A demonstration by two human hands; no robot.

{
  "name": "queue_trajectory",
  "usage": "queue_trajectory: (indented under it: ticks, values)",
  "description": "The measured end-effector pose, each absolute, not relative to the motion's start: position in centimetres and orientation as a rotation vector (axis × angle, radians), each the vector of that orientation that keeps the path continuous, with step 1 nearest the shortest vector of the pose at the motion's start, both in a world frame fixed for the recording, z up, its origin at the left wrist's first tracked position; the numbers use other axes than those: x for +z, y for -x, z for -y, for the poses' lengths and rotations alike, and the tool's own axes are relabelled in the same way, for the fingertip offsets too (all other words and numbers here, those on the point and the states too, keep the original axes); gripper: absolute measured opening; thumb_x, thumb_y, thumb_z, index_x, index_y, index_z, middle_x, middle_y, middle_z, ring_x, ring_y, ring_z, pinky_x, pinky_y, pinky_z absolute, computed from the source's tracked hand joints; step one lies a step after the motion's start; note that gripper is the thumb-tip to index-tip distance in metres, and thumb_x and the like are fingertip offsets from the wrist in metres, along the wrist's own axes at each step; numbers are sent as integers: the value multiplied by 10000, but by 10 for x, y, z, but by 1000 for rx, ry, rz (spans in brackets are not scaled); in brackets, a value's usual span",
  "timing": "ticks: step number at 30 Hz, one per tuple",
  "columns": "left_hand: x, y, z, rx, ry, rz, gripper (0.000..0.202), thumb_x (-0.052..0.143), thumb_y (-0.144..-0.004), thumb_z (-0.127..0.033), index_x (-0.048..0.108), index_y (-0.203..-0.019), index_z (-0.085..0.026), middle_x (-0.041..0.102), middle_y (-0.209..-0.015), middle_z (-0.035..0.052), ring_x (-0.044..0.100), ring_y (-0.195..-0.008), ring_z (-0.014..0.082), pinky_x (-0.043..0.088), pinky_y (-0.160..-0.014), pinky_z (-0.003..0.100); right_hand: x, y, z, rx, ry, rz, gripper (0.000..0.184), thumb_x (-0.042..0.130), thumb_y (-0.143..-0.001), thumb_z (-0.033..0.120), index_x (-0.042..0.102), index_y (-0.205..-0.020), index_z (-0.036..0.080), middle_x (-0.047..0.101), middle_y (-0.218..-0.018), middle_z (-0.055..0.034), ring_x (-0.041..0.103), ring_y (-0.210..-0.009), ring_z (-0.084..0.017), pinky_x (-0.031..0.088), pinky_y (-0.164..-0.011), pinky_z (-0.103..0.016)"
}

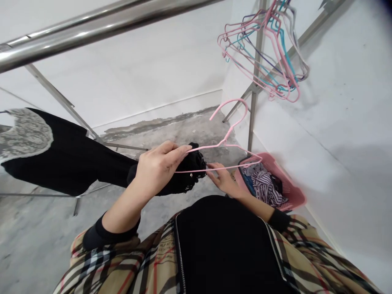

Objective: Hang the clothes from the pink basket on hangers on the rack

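Observation:
My left hand (pixel 156 165) is closed around one end of a pink clothes hanger (pixel 225 143), whose hook points up. Bunched below the hanger is a black garment (pixel 183 181) with a shiny, decorated edge; part of it lies behind my left hand. My right hand (pixel 223 179) is at that decorated edge with its fingertips pinched on it, under the hanger's lower bar. The hanger's left end is hidden by my left hand.
A black top with a grey lace collar (pixel 76 157) hangs at left. Metal rails (pixel 107 30) cross overhead. Several coloured hangers (pixel 266 53) hang from the rack at upper right. A pink basket (pixel 295 194) holding clothes, one striped (pixel 266 188), stands by the right wall.

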State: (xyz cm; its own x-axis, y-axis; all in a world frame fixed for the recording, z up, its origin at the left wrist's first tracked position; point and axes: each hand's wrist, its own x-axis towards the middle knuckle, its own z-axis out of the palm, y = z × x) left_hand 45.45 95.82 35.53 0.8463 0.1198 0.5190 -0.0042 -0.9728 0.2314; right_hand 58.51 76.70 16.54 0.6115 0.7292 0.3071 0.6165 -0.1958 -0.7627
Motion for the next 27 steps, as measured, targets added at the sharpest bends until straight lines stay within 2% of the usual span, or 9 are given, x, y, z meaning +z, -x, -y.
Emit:
queue_trajectory:
  ticks: [3,5,11,14,17,22,27]
  values:
    - [358,-456,-951,791,-2780,17,241,544,-934,-323,737,-1076,-300,675,-812,20,573,-632,98,360,-533,199,154,-591,-802,252,1950,964,454,567,-885,378,515,-1297,195,602,-1244,-144,559,-1163,-276,449,-1007,-456]
    - [357,-455,-949,803,-2783,69,243,535,-939,-308,732,-1082,-298,679,-825,20,587,-651,98,373,-539,192,147,-596,-817,286,2012,869,509,591,-856,334,490,-1331,184,591,-1268,-149,553,-1173,-281,444,-1012,-463]
    - [346,-444,-963,792,-2795,93,256,518,-949,-309,713,-1112,-284,681,-833,17,613,-657,97,433,-569,188,141,-623,-810,296,2058,763,429,515,-807,130,583,-1228,175,675,-1173,-121,620,-1085,-272,457,-994,-467]
    - [340,-436,-976,771,-2789,55,250,533,-940,-314,715,-1110,-283,684,-846,15,625,-673,105,448,-578,190,147,-645,-789,269,2039,732,365,490,-841,159,602,-1188,175,660,-1215,-116,598,-1146,-249,449,-1024,-433]
    - [329,-427,-992,699,-2780,20,256,537,-937,-319,717,-1113,-270,664,-808,11,619,-659,104,451,-582,188,160,-667,-760,309,1969,692,357,562,-826,231,596,-1174,157,651,-1219,-125,600,-1145,-225,468,-1015,-396]
    - [303,-419,-1015,639,-2861,-14,280,504,-951,-339,718,-1119,-269,658,-799,15,621,-671,116,450,-602,200,196,-685,-716,503,1821,674,370,678,-743,272,617,-1097,180,698,-1045,-76,655,-985,-202,504,-948,-411]
    - [291,-418,-1022,706,-3068,-109,289,477,-961,-297,718,-1119,-314,689,-844,19,606,-670,126,384,-545,214,239,-682,-697,411,1900,744,317,664,-730,233,660,-1043,186,705,-937,-46,657,-906,-189,528,-867,-370]
